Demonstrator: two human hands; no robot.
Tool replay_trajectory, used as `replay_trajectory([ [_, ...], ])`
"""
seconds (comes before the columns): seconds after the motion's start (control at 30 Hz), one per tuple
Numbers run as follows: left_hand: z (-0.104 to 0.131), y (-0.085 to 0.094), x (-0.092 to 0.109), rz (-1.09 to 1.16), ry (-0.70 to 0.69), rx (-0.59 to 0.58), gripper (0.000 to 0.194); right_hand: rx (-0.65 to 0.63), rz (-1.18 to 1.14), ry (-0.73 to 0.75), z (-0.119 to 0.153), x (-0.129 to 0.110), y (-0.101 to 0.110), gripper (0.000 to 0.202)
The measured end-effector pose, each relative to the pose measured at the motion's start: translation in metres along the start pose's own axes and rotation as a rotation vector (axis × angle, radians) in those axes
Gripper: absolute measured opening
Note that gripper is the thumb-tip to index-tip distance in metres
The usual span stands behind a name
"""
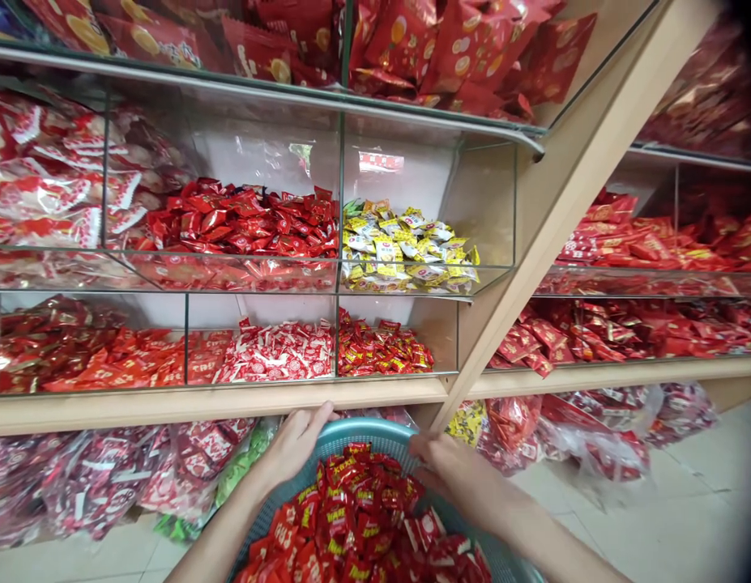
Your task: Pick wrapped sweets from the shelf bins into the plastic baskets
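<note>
A teal plastic basket (pixel 369 427) full of red-wrapped candies (pixel 363 518) is at the bottom centre, just below the wooden shelf edge. My left hand (pixel 299 441) grips its rim at the far left side, thumb on top. On the right side of the rim, my right hand (pixel 445 465) is closed around it, slightly blurred. Above the basket, a glass compartment holds red and yellow candies (pixel 384 348); left of it lie red and white candies (pixel 281 350).
Wooden shelving (pixel 375 394) with glass dividers runs across the view. Yellow and white candies (pixel 405 247) fill a middle compartment. A slanted wooden upright (pixel 569 194) stands at right. Plastic candy bags (pixel 108 478) lie under the shelf on the tiled floor (pixel 684 518).
</note>
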State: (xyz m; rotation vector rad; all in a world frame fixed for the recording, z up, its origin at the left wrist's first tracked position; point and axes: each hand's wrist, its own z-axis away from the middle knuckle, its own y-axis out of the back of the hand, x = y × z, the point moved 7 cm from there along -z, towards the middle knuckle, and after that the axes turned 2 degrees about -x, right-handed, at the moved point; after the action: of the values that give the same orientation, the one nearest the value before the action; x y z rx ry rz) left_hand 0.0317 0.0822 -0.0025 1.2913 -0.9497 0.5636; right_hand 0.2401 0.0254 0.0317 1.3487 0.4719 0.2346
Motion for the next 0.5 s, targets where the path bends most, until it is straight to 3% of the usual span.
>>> replay_trajectory([
  [0.13,0.001,0.000,0.002,0.003,0.014,-0.006,0.052,0.217,-0.115,0.046,-0.017,0.010,0.061,0.017],
  [0.23,0.002,0.000,0.004,0.001,0.014,-0.013,0.053,0.293,-0.045,-0.075,-0.044,0.025,0.091,0.018],
  [0.37,0.003,0.001,0.004,0.002,0.023,-0.015,0.055,0.190,0.084,-0.339,-0.075,0.046,0.094,0.021],
  [0.5,0.002,0.002,0.003,-0.002,0.017,-0.014,0.055,0.152,0.082,-0.424,-0.087,0.052,0.088,0.024],
])
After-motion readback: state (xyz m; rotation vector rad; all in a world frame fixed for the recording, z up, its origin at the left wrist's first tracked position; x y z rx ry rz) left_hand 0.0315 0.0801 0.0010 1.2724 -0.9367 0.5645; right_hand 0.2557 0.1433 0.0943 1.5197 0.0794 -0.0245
